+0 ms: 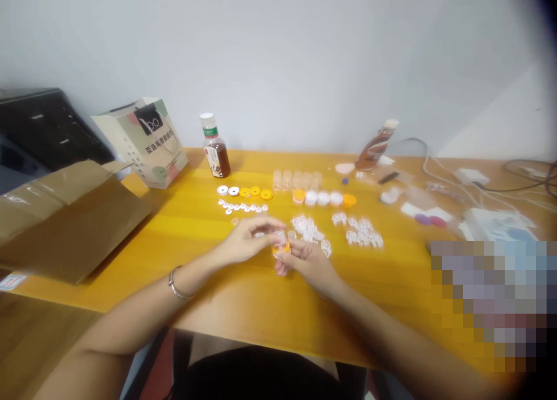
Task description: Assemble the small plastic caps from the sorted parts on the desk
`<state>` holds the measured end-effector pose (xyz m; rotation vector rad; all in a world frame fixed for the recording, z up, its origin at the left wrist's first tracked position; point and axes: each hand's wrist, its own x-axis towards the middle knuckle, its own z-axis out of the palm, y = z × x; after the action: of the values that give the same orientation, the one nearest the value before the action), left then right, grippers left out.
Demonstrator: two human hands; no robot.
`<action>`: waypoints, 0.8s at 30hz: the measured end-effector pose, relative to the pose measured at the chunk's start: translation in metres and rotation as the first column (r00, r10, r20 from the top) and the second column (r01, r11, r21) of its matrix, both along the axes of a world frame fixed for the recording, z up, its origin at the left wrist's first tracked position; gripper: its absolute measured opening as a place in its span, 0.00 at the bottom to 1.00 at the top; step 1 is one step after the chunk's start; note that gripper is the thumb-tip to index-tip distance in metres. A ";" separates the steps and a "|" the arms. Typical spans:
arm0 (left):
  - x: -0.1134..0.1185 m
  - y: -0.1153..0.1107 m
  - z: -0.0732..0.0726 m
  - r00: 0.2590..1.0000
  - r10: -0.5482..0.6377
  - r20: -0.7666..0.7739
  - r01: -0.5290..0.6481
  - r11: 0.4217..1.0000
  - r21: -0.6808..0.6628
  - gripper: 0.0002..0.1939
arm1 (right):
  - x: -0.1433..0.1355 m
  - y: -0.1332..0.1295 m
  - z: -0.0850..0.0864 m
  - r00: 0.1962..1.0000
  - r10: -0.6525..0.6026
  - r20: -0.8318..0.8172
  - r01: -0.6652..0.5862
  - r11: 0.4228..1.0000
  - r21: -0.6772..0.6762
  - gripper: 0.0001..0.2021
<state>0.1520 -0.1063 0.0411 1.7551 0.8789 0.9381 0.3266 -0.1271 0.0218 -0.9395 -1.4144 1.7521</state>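
Note:
Above the table's front half, my right hand (311,265) is closed around a small orange round cap (281,250). My left hand (248,239) reaches over it, its thumb and fingers pinching a clear plastic piece (279,236) at the cap's top; how the two parts join is too blurred to tell. Just behind my hands lies a heap of clear plastic pieces (308,228). Farther back are a row of white and yellow discs (245,192), small white parts (243,207), a row of white and orange round caps (323,199) and clear cylinders (297,180).
A cardboard box (82,214) and paper bag (152,148) stand at the left. Two drink bottles, one upright (216,153) and one tilted (376,146), are near the wall. More clear pieces (364,233), cables (452,182) and papers (498,226) lie to the right.

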 end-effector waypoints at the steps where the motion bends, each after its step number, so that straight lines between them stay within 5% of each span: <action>1: 0.001 -0.001 -0.001 1.000 0.008 -0.006 -0.008 1.000 -0.006 0.13 | 0.000 0.000 0.001 1.000 0.014 -0.003 -0.014 1.000 -0.011 0.10; 8: 0.004 -0.004 -0.002 0.998 0.059 -0.031 -0.058 0.998 0.019 0.13 | 0.001 0.000 0.002 1.000 0.016 -0.004 -0.016 0.999 -0.036 0.09; 15: -0.004 -0.001 0.001 0.961 -0.220 0.168 0.229 0.973 -0.036 0.12 | 0.001 -0.002 -0.004 0.964 0.060 -0.260 -0.111 0.976 -0.189 0.11; 19: -0.005 0.001 0.003 0.923 -0.318 0.216 0.332 0.942 -0.035 0.15 | 0.001 0.000 -0.005 0.962 0.062 -0.266 -0.108 0.981 -0.162 0.10; 21: -0.005 0.001 0.001 0.939 -0.276 0.207 0.290 0.956 -0.040 0.20 | 0.001 0.001 -0.005 0.974 0.055 -0.221 -0.085 0.988 -0.127 0.09; 24: -0.005 0.002 -0.001 0.990 -0.067 0.125 0.065 0.998 0.017 0.25 | 0.001 0.004 -0.004 0.986 0.047 -0.158 -0.063 0.993 -0.096 0.09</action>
<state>0.1469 -0.1041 0.0403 1.7057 0.7314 1.0008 0.3278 -0.1235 0.0180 -0.8036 -1.2733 1.9095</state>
